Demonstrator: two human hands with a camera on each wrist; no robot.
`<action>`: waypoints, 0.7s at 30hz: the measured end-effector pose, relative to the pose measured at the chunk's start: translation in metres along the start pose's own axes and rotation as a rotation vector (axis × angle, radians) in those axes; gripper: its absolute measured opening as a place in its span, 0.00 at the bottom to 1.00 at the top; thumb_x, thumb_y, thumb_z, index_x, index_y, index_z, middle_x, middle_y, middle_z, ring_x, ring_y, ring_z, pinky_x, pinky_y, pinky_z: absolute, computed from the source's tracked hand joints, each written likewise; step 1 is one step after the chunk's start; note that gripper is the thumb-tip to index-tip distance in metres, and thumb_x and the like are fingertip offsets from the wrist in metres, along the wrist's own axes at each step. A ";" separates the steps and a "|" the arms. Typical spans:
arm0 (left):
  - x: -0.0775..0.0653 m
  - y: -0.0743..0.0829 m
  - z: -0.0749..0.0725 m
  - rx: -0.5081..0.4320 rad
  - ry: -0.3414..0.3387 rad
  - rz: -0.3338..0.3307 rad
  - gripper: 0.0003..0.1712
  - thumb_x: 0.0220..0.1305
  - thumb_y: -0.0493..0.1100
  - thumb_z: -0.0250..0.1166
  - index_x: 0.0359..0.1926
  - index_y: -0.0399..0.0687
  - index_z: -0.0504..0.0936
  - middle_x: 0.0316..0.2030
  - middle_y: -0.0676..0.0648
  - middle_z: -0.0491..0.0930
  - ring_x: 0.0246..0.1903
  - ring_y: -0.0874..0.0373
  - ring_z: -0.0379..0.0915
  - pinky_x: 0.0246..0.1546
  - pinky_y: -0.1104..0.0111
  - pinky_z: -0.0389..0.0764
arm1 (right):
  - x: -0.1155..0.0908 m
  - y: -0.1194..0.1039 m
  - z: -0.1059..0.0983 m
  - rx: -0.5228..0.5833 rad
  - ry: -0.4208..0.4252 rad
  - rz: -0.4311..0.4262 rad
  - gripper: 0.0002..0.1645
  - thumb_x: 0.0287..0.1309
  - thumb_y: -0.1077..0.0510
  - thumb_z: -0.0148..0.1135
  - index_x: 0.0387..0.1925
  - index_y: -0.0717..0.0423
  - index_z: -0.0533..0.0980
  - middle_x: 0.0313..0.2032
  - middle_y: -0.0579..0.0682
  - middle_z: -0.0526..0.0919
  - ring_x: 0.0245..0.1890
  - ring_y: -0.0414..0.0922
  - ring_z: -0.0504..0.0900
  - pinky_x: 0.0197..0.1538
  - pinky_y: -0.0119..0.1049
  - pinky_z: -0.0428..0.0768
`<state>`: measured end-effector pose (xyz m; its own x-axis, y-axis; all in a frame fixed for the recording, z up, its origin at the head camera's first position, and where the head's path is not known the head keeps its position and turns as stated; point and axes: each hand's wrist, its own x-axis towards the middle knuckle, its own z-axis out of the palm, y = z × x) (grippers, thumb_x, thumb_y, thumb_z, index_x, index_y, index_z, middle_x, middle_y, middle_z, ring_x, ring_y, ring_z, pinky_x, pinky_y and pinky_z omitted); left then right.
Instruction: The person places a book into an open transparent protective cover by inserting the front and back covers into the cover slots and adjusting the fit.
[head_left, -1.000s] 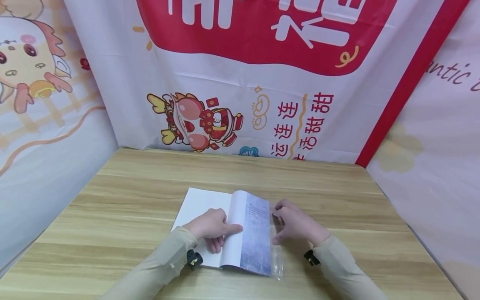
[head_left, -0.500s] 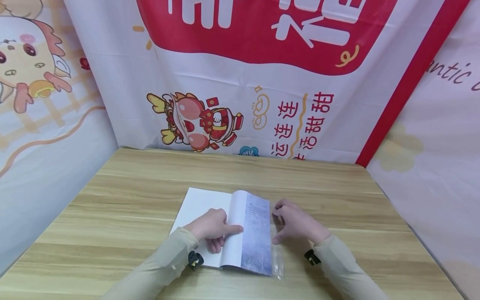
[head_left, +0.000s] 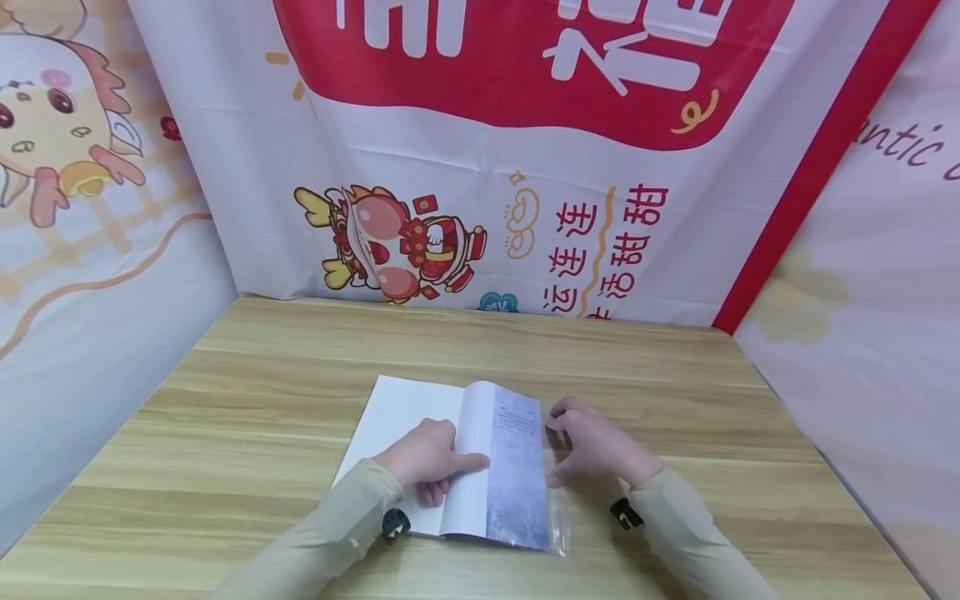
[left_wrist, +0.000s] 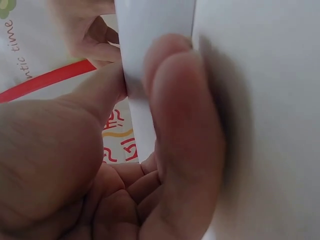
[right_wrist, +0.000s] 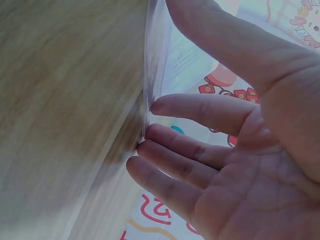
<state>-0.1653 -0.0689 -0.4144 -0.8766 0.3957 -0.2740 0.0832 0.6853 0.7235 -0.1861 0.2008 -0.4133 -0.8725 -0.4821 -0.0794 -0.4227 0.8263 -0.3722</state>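
Note:
An open book lies on the table, its blank white page (head_left: 405, 408) to the left. A blue printed flap (head_left: 517, 467) stands out from the curved white part, with a clear plastic film (head_left: 558, 525) showing past its right edge. My left hand (head_left: 429, 457) grips the curved part, thumb on its outer face and fingers curled on the inner side; the left wrist view shows this white sheet (left_wrist: 155, 20) between them. My right hand (head_left: 600, 446) is at the film's right edge, thumb and fingers spread, fingertips touching the clear film (right_wrist: 154, 60) in the right wrist view.
The wood-grain table (head_left: 300, 350) reaches back to a printed cloth (head_left: 450, 150) hung behind it. Patterned cloths hang at the left (head_left: 112, 250) and right (head_left: 847, 333) sides. A small black wrist device (head_left: 395, 525) sits on the left sleeve, another black device (head_left: 626, 512) on the right.
The left hand has shifted slightly to the right, and the blue flap's right edge has moved a little right over the film. The right hand has barely moved.

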 end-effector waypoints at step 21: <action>0.003 -0.002 -0.010 -0.063 -0.087 -0.037 0.29 0.69 0.59 0.61 0.26 0.35 0.75 0.12 0.43 0.78 0.10 0.54 0.77 0.12 0.63 0.81 | 0.000 0.000 0.001 -0.009 -0.010 -0.028 0.51 0.32 0.47 0.85 0.57 0.72 0.75 0.58 0.61 0.72 0.52 0.52 0.74 0.55 0.47 0.75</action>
<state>-0.1724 -0.0751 -0.4105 -0.8336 0.4242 -0.3537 0.0187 0.6617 0.7496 -0.1855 0.2007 -0.4146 -0.8576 -0.5084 -0.0781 -0.4496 0.8147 -0.3663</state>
